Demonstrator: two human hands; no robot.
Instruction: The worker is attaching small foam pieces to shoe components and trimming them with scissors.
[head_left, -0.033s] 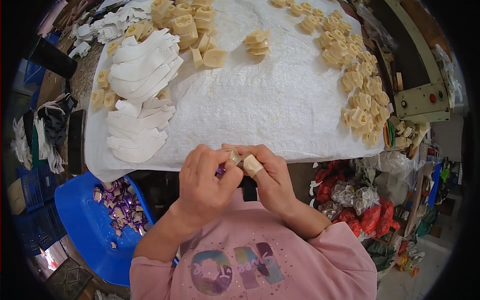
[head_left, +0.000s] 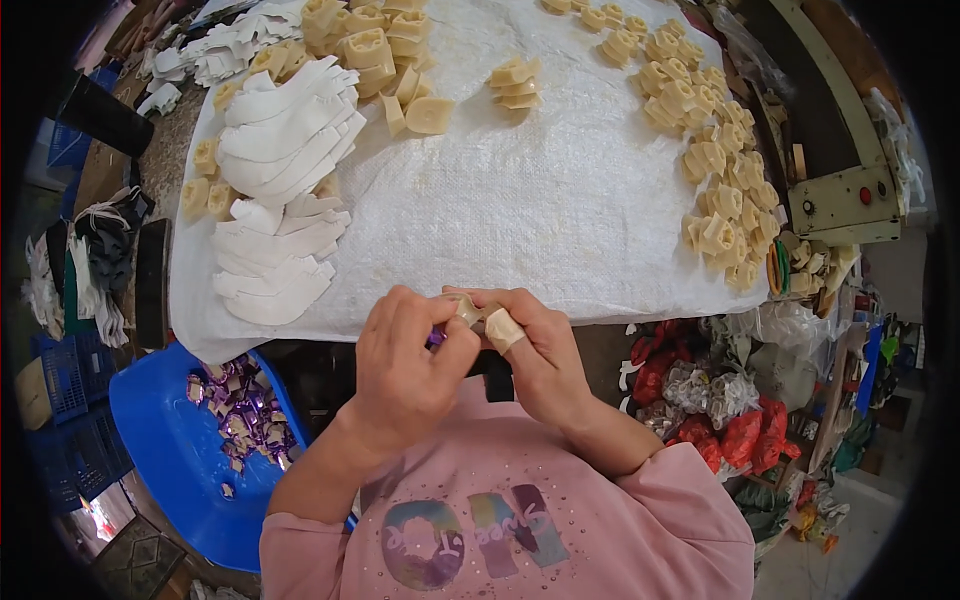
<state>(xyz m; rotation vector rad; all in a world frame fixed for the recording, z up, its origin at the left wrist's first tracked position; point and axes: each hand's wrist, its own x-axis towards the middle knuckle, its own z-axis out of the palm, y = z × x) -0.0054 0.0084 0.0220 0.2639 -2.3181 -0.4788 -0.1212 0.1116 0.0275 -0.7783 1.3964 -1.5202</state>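
Just off the near edge of the table, my left hand [head_left: 405, 350] and my right hand [head_left: 538, 355] meet with fingers closed. Pinched between them is a small curved cream piece [head_left: 464, 307], mostly hidden by the fingers. A bit of shiny purple material [head_left: 437, 336] shows under the fingers of my left hand. Beige tape [head_left: 504, 330] wraps my right thumb. Beyond my hands, to the left, lie overlapping white cut pieces [head_left: 275, 262] and a larger white stack [head_left: 285, 130].
White woven sheeting [head_left: 480, 220] covers the table. Cream moulded pieces [head_left: 370, 60] are heaped at the far left, with more cream pieces [head_left: 720, 160] along the right edge. A blue tub [head_left: 150, 430] at lower left holds purple shiny pieces [head_left: 245, 415]. Red bags [head_left: 770, 435] lie at right.
My left hand has shifted very slightly left, and a little more of the purple material shows beside its fingers. My right hand stays in place.
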